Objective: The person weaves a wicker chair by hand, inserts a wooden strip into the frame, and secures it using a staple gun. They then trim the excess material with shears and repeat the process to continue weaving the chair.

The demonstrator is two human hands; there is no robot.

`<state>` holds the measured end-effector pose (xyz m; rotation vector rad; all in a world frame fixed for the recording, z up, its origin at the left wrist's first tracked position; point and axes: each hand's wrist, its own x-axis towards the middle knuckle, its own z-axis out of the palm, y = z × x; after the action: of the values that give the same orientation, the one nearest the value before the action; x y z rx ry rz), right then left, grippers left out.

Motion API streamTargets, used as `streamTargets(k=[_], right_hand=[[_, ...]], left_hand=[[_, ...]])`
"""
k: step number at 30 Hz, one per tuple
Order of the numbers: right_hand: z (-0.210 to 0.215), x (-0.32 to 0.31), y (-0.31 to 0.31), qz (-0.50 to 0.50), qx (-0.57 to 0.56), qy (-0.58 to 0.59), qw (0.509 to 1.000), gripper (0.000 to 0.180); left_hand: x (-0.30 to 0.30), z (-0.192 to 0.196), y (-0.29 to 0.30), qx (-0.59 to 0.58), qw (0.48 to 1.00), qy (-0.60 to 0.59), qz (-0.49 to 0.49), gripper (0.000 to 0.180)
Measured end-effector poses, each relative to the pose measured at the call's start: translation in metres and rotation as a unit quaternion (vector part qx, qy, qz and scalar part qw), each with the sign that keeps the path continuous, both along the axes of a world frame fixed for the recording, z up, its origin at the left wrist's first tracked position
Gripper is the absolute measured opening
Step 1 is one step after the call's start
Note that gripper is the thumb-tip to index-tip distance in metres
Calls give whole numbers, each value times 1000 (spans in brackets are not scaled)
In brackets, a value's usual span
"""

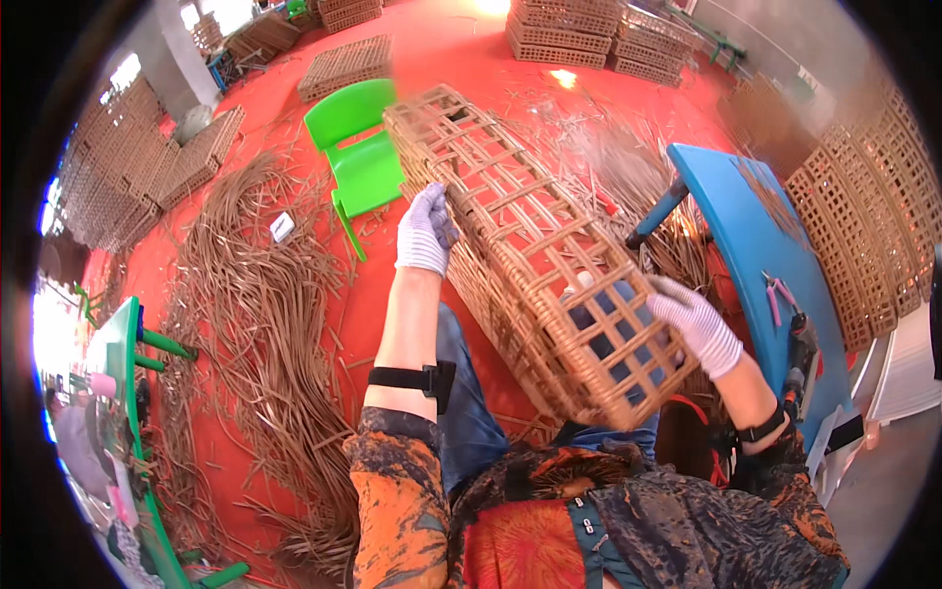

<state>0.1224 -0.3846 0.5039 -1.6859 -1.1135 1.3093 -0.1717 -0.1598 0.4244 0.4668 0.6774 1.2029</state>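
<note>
While you sit over the red floor [442, 49], brown lattice-woven panels stand in a tall row [863, 206] at the far right. Nearer on that side is the blue flat-topped table [724, 201]. To your left, a long, loose heap of flat brown strips [257, 285] spreads across the floor. The long box-shaped basket of brown woven cane [502, 306] slants in front of you, its near right end above your lap and its far end pointing up and left; through its open lattice you see the floor and your blue jeans [459, 393]. Just beyond its left side stands the bright green plastic chair [365, 182], partly behind the basket.

Your left hand [428, 228], in a pale knitted glove, is folded tight on the basket's left long edge. Your right hand [699, 322], gloved in pale stripes, has its fingers stretched out at the right edge near the close end; you cannot tell whether its thumb grips from below. Pink-handled pliers [774, 304] lie on the table, and a small white rectangular object [283, 227] rests on the strips.
</note>
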Motion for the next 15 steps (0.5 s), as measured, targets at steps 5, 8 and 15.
streamTargets(k=[5, 8, 15], right_hand=[[-12, 29, 12, 46, 34, -64, 996, 53], [12, 6, 5, 60, 4, -120, 991, 51], [36, 0, 1, 50, -58, -135, 988, 55]], left_hand=[[-23, -3, -7, -5, 1000, 9, -8, 27], [-34, 1, -13, 3, 1000, -20, 0, 27], [-57, -8, -34, 54, 981, -174, -65, 28]])
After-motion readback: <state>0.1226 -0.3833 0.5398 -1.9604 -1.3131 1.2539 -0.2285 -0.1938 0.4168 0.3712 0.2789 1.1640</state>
